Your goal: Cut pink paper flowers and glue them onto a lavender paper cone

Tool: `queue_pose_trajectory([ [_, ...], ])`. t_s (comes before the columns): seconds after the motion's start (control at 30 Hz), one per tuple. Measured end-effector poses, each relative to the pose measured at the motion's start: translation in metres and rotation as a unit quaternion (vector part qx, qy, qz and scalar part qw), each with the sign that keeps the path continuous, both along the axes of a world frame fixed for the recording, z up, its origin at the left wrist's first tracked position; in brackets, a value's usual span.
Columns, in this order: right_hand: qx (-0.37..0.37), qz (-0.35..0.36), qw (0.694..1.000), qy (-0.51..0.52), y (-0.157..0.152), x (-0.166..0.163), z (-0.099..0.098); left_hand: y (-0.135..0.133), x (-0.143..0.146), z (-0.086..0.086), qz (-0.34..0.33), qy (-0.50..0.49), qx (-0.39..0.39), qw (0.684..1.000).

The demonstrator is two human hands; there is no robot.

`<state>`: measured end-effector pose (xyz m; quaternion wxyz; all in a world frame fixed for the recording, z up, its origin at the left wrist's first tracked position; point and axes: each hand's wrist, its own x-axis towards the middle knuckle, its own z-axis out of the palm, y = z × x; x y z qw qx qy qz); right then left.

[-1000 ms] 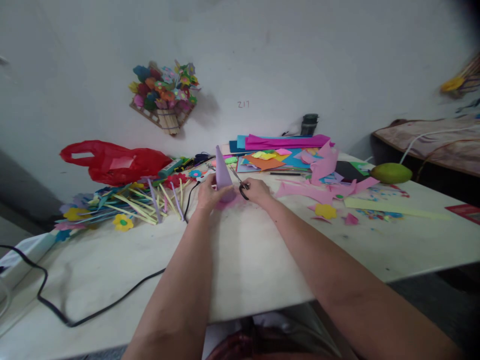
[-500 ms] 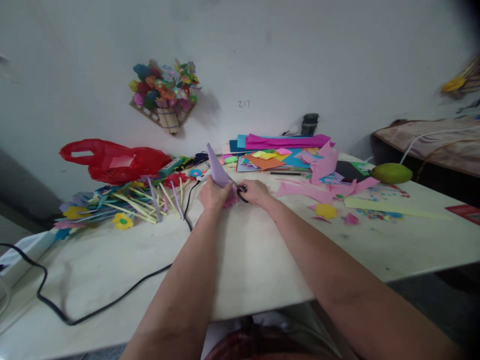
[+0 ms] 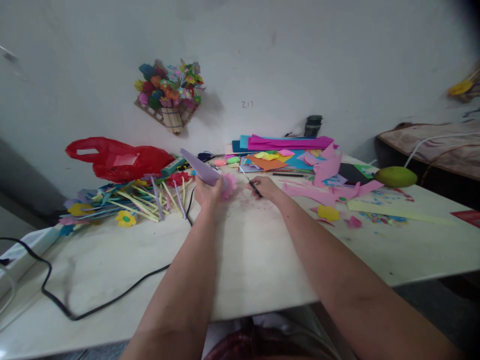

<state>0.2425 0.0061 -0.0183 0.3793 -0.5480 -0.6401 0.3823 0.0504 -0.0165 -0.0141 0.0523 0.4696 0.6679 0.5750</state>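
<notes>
Purple cone [image 3: 199,167], pink base [image 3: 230,187], toward back edge of worktop [image 3: 258,260].
Your left hand [image 3: 207,194] grips it, tipped further left; your right hand [image 3: 267,189] holds scissors [image 3: 255,188], now clear: cutting seems paused.

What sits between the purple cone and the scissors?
In the head view, a scalloped pink edge at the wide end of the purple cone, then pale tabletop, before the scissors.

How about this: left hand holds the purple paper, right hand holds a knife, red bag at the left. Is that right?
Not quite: in the head view the right hand holds scissors, not a knife. The left hand does hold the purple paper, and the red bag is at left.
</notes>
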Motion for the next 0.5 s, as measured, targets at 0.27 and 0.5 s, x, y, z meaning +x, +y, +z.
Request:
queue_pose_trajectory([
  [0.27,-0.058,0.091,0.993,0.039,-0.013,-0.001,0.010,0.004,-0.002,-0.004,-0.012,-0.074,0.058,0.995],
  [0.5,-0.059,0.137,0.987,0.052,-0.018,-0.008,0.012,0.005,-0.001,-0.005,0.006,-0.090,0.077,0.993],
])
